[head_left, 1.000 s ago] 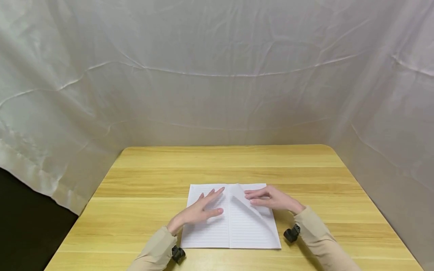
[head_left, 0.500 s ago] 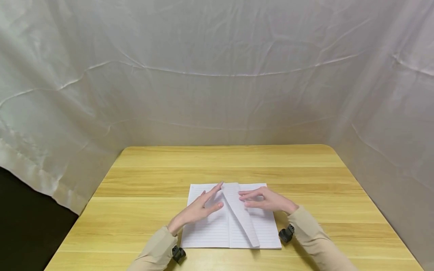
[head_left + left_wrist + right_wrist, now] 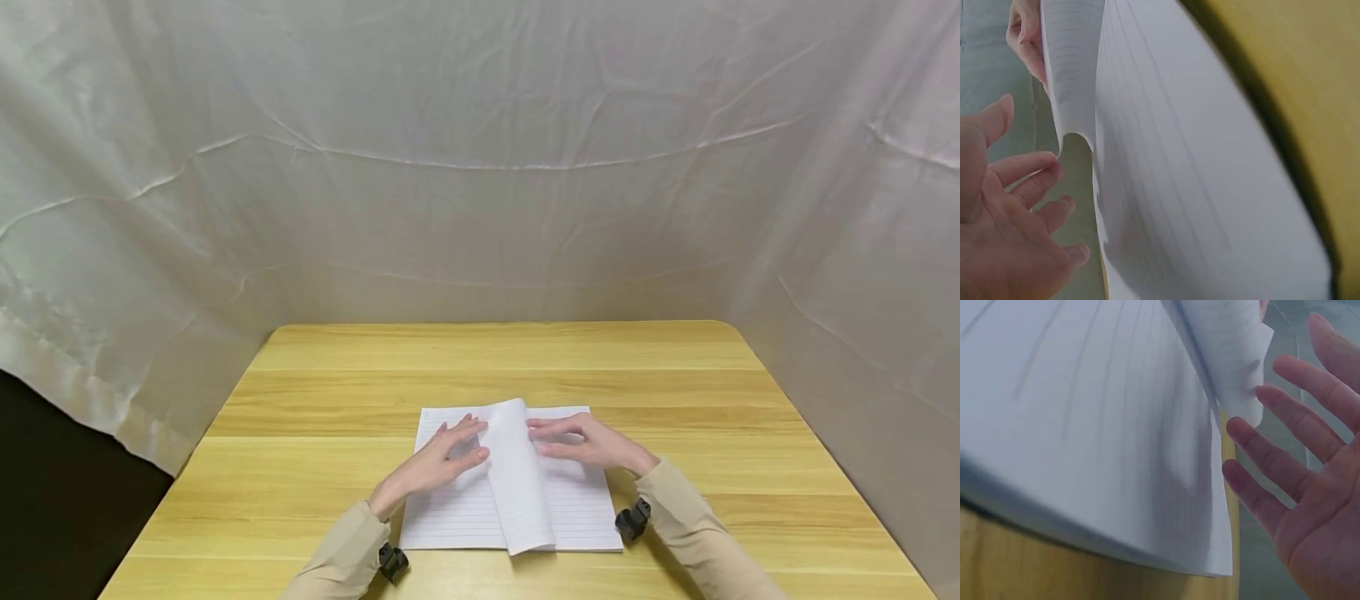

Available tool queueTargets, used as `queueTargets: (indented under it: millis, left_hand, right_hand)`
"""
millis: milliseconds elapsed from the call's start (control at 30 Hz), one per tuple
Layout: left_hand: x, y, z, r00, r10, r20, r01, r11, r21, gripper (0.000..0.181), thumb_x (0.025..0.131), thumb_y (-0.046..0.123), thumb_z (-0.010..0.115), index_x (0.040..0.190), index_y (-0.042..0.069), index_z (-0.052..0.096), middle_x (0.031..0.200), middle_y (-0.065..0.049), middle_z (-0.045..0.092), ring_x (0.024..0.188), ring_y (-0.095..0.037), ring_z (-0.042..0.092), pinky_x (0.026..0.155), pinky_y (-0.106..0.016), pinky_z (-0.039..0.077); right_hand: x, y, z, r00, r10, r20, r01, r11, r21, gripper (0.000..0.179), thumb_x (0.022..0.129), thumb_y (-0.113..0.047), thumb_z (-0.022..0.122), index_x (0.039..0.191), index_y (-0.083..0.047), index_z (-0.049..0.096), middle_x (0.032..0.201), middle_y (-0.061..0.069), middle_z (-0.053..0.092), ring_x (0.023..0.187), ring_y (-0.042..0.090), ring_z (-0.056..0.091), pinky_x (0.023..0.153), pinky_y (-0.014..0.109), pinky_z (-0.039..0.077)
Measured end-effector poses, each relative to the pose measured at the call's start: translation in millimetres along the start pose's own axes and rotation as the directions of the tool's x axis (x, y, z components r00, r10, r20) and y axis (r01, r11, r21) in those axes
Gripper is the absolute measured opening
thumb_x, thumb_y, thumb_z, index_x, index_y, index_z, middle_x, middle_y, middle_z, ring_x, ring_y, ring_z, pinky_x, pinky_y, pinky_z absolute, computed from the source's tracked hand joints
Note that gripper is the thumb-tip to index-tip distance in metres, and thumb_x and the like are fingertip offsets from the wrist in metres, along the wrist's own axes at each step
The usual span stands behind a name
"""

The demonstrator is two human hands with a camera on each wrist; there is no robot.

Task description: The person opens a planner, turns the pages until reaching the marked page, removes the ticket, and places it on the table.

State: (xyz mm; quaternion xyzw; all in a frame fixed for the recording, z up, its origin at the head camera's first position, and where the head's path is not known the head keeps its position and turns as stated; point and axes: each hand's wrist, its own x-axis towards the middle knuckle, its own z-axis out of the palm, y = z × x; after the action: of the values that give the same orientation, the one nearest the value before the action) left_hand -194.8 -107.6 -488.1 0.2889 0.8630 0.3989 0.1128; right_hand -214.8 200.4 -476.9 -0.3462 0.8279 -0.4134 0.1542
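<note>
An open lined notebook (image 3: 453, 523) lies flat on the wooden table. One page (image 3: 517, 483) stands up from its middle, curved over and leaning left. My left hand (image 3: 431, 471) is over the left half, fingers extended. In the left wrist view its index fingertip (image 3: 1052, 160) is right at the raised page's edge, with the thumb held apart. On the page's other side is my right hand (image 3: 600, 443), above the right half. The right wrist view shows its fingers (image 3: 1275, 464) spread and relaxed, tips close to the curled sheet.
The wooden table (image 3: 360, 379) extends around the notebook on all sides. Pale fabric (image 3: 480, 225) hangs behind it and along both sides. Beige sleeves (image 3: 697, 521) cover the forearms, with a small black camera (image 3: 633, 519) worn at each wrist.
The loose page has swung leftward from the right half to stand over the middle. My right hand has moved slightly left with it; my left fingers have come to the page's edge.
</note>
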Motion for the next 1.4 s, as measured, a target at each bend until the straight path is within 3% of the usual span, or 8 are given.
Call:
queueTargets:
  millis: [300, 733, 967, 1200, 1400]
  left_hand:
    - [-5.0, -7.6, -4.6, 0.998, -0.061, -0.029, 0.061, 0.998, -0.022, 0.063, 0.103, 0.036, 0.056, 0.147, -0.007, 0.044, 0.160, -0.026, 0.036, 0.153, -0.042, 0.025, 0.126, -0.064, 0.005]
    - [-9.3, -9.3, -3.0, 0.981, -0.161, -0.104, 0.166, 0.985, 0.042, 0.082, 0.093, 0.041, 0.070, 0.147, -0.013, 0.039, 0.159, -0.030, 0.033, 0.150, -0.046, 0.030, 0.126, -0.064, 0.006]
    - [-10.4, -7.6, -1.9, 0.972, -0.205, -0.115, 0.216, 0.972, 0.093, 0.095, 0.088, 0.047, 0.074, 0.150, -0.012, 0.034, 0.163, -0.027, 0.026, 0.154, -0.042, 0.023, 0.126, -0.064, 0.005]
    - [-8.3, -5.2, 1.7, 0.978, -0.179, -0.104, 0.193, 0.969, 0.151, 0.099, 0.084, 0.050, 0.077, 0.150, -0.012, 0.035, 0.168, -0.027, 0.003, 0.157, -0.045, 0.003, 0.126, -0.065, 0.003]
    - [-5.9, -1.6, 6.0, 0.990, -0.137, -0.035, 0.141, 0.977, 0.159, 0.096, 0.086, 0.049, 0.075, 0.152, -0.008, 0.034, 0.168, -0.026, -0.008, 0.157, -0.043, -0.006, 0.126, -0.063, -0.001]
  right_hand:
    - [-4.4, 9.5, 0.1, 0.998, 0.000, -0.069, -0.005, 0.997, -0.077, 0.048, 0.100, -0.030, 0.063, 0.137, 0.000, 0.060, 0.147, 0.017, 0.056, 0.135, 0.040, 0.053, 0.112, 0.053, 0.044]
    - [-12.8, 18.7, -3.0, 0.991, 0.041, -0.126, -0.055, 0.993, -0.105, 0.047, 0.099, -0.026, 0.065, 0.134, 0.004, 0.061, 0.143, 0.023, 0.058, 0.136, 0.045, 0.051, 0.111, 0.060, 0.040]
    - [-14.7, 23.0, -2.7, 0.992, 0.022, -0.123, -0.037, 0.992, -0.121, 0.045, 0.098, -0.025, 0.066, 0.132, 0.005, 0.062, 0.140, 0.026, 0.059, 0.138, 0.052, 0.044, 0.113, 0.066, 0.032]
    - [-16.0, 23.7, -2.7, 0.993, 0.029, -0.112, -0.043, 0.991, -0.127, 0.044, 0.097, -0.025, 0.067, 0.131, 0.003, 0.063, 0.139, 0.024, 0.061, 0.139, 0.052, 0.041, 0.113, 0.067, 0.032]
    - [-16.1, 25.4, -4.1, 0.992, 0.041, -0.116, -0.054, 0.992, -0.112, 0.044, 0.097, -0.025, 0.068, 0.131, 0.002, 0.063, 0.141, 0.025, 0.059, 0.141, 0.054, 0.038, 0.113, 0.069, 0.030]
